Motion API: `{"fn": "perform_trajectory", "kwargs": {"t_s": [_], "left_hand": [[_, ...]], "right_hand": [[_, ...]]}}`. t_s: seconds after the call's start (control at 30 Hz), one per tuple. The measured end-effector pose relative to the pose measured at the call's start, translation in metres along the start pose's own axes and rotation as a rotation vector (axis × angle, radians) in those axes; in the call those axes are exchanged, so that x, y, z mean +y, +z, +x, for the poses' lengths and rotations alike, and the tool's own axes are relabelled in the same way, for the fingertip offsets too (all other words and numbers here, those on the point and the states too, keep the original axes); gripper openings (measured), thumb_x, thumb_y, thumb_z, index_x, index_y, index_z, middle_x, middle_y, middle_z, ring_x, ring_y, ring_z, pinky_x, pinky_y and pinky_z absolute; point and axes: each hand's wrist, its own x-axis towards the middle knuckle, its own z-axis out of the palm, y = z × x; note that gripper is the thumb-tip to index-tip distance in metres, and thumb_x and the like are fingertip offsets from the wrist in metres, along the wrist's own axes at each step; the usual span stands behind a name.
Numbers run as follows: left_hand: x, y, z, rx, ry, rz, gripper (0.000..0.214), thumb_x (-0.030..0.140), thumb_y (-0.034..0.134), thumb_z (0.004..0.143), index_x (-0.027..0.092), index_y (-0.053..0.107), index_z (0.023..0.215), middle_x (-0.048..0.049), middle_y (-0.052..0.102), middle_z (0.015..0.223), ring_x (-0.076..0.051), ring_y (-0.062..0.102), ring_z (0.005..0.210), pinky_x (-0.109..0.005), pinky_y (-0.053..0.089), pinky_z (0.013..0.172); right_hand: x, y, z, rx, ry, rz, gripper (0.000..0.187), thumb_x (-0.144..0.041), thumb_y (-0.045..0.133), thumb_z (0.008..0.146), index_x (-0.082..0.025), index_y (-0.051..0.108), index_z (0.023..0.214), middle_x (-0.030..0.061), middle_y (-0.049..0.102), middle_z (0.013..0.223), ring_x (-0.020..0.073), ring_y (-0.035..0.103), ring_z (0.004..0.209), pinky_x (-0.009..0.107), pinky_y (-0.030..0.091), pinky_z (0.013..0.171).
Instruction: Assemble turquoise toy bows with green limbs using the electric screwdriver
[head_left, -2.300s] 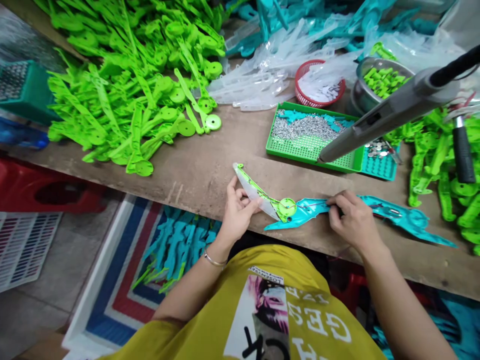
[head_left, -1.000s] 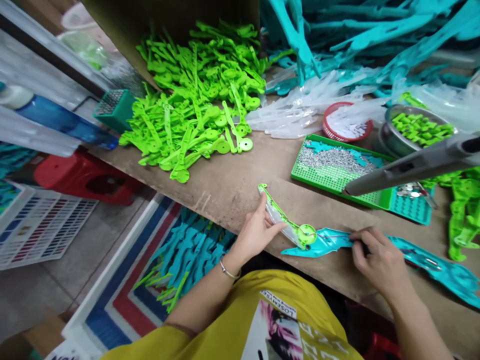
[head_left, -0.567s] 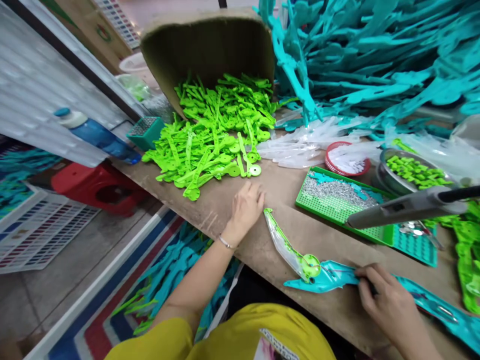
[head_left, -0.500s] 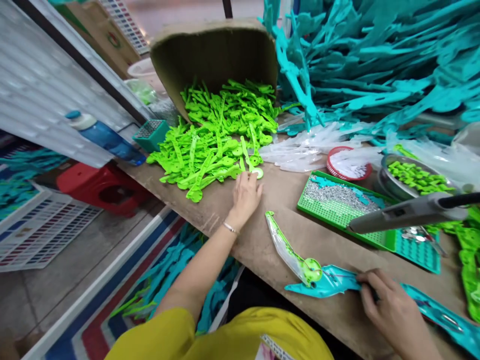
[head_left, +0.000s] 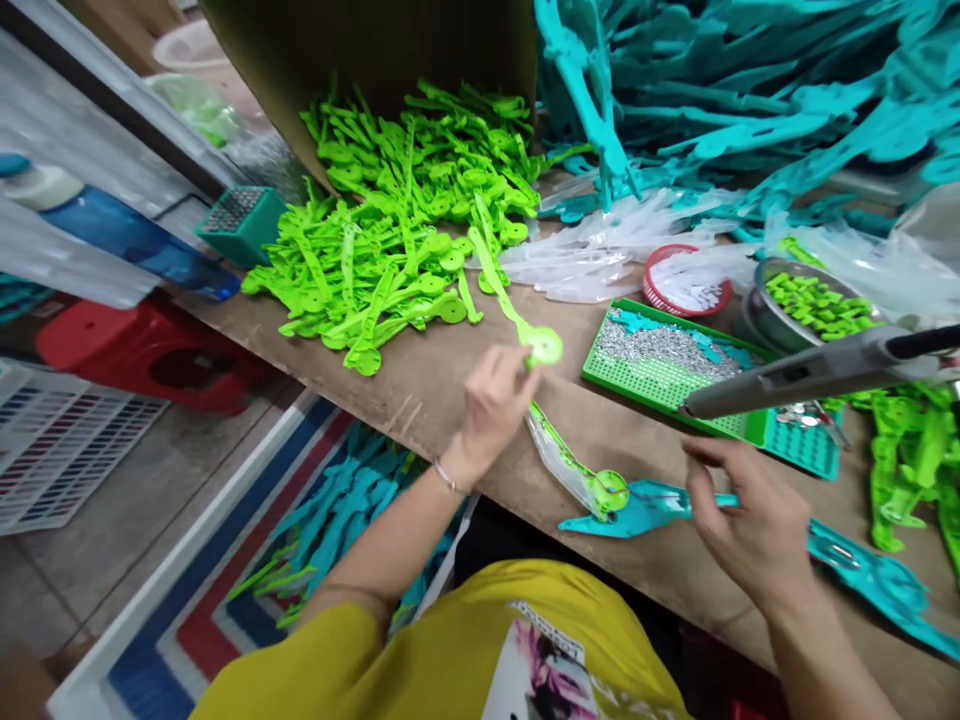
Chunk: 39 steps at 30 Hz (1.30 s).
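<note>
Worktop (head_left: 420,390) seen from the wearer's head, with the green tray (head_left: 630,372) as our reference. To the left of the tray we find the left hand (head_left: 491,400), its fingers closed in a pinch at the disc end of a lime-green arm (head_left: 551,350); the arm's other end points toward the heap of lime-green parts (head_left: 390,270), farther left of the tray. On the near side of the tray lies a long blue part (head_left: 652,507); over its left end we note a second lime-green piece (head_left: 610,488), with a translucent blade (head_left: 553,462) along it. The right hand (head_left: 754,520) is over the blue part, on the tray's near side, its fingers loosely curled; whether they hold anything we cannot tell. A grey tool (head_left: 787,380) slants across the tray's right end, and small silvery hardware (head_left: 652,347) covers its far part. Behind the tray we see a red basket (head_left: 664,303) and, behind its right end, a metal bowl (head_left: 750,325)
</note>
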Motion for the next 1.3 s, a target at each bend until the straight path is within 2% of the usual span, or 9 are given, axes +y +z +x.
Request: {"fn": "perform_trajectory", "kwargs": {"t_s": [0.13,0.27,0.4,0.5,0.63,0.73,0.9,1.03,1.3], "left_hand": [[0.068,-0.011,-0.067,-0.035,0.111,-0.239,0.028,0.023,0.07,0.091,0.015,0.056,0.114,-0.0007,0.067,0.078,-0.012,0.064,0.064,-0.023,0.053,0.067],[0.093,-0.011,-0.106,-0.094,0.063,-0.407,0.017,0.022,0.066,0.093,0.018,0.055,0.105,-0.0001,0.066,0.072,-0.013,0.067,0.064,-0.024,0.056,0.063],[0.071,-0.02,-0.101,-0.092,-0.018,-0.492,0.033,0.038,0.074,0.088,0.019,0.057,0.11,0.0002,0.072,0.078,-0.011,0.069,0.063,-0.022,0.058,0.065],[0.033,-0.022,-0.076,-0.049,-0.34,-0.414,0.017,0.026,0.063,0.096,0.02,0.059,0.111,-0.0048,0.076,0.097,-0.014,0.074,0.086,-0.026,0.059,0.078],[-0.02,-0.004,-0.047,-0.24,-0.675,-0.52,0.039,0.014,0.057,0.092,0.018,0.05,0.13,-0.0086,0.076,0.107,-0.017,0.073,0.088,-0.032,0.058,0.081],[-0.041,0.01,-0.04,-0.318,-0.731,-0.595,0.043,0.013,0.055,0.091,0.018,0.048,0.133,-0.0079,0.076,0.103,-0.017,0.073,0.085,-0.034,0.058,0.081],[-0.041,0.013,-0.034,-0.351,-0.708,-0.607,0.045,0.021,0.067,0.086,0.018,0.053,0.129,-0.0065,0.075,0.095,-0.018,0.071,0.083,-0.034,0.056,0.08],[-0.033,0.01,-0.026,-0.361,-0.724,-0.57,0.066,0.022,0.089,0.065,0.018,0.058,0.123,-0.0049,0.073,0.092,-0.018,0.07,0.078,-0.033,0.056,0.077],[-0.032,0.011,-0.023,-0.383,-0.736,-0.553,0.053,0.017,0.089,0.062,0.016,0.066,0.11,-0.0037,0.072,0.089,-0.015,0.068,0.075,-0.031,0.056,0.074]], "right_hand": [[-0.044,0.028,0.031,-0.167,0.075,0.245,0.049,-0.028,0.057,0.097,-0.014,0.051,0.143,0.0126,0.071,0.118,0.0184,0.071,0.093,0.032,0.056,0.086],[-0.058,0.056,0.04,-0.301,0.109,0.243,0.041,-0.025,0.061,0.09,-0.012,0.066,0.129,0.0072,0.071,0.086,0.0183,0.067,0.071,0.031,0.054,0.07],[-0.054,0.066,0.036,-0.409,0.054,0.203,0.037,-0.019,0.058,0.088,-0.013,0.071,0.123,0.0068,0.068,0.079,0.0196,0.066,0.071,0.03,0.052,0.068],[-0.056,0.067,0.03,-0.512,0.004,0.197,0.035,-0.02,0.054,0.094,-0.016,0.07,0.125,0.0087,0.07,0.087,0.0206,0.068,0.078,0.031,0.053,0.075],[-0.062,0.07,0.022,-0.565,0.015,0.103,0.035,-0.023,0.051,0.097,-0.014,0.07,0.125,0.011,0.07,0.094,0.0224,0.069,0.083,0.033,0.054,0.079],[-0.064,0.07,0.02,-0.589,0.023,0.035,0.036,-0.023,0.05,0.097,-0.016,0.069,0.126,0.0106,0.07,0.095,0.0216,0.07,0.084,0.031,0.054,0.078],[-0.066,0.067,0.023,-0.664,0.027,-0.037,0.037,-0.025,0.047,0.099,-0.017,0.068,0.128,0.0108,0.07,0.097,0.023,0.069,0.086,0.032,0.053,0.078],[-0.067,0.064,0.026,-0.714,0.042,-0.064,0.037,-0.026,0.047,0.099,-0.017,0.067,0.129,0.0105,0.07,0.096,0.0242,0.069,0.089,0.032,0.051,0.078],[-0.063,0.077,0.057,-0.76,0.195,0.205,0.046,-0.039,0.052,0.099,-0.013,0.056,0.136,0.0139,0.07,0.112,0.0249,0.066,0.096,0.036,0.047,0.087]]}}
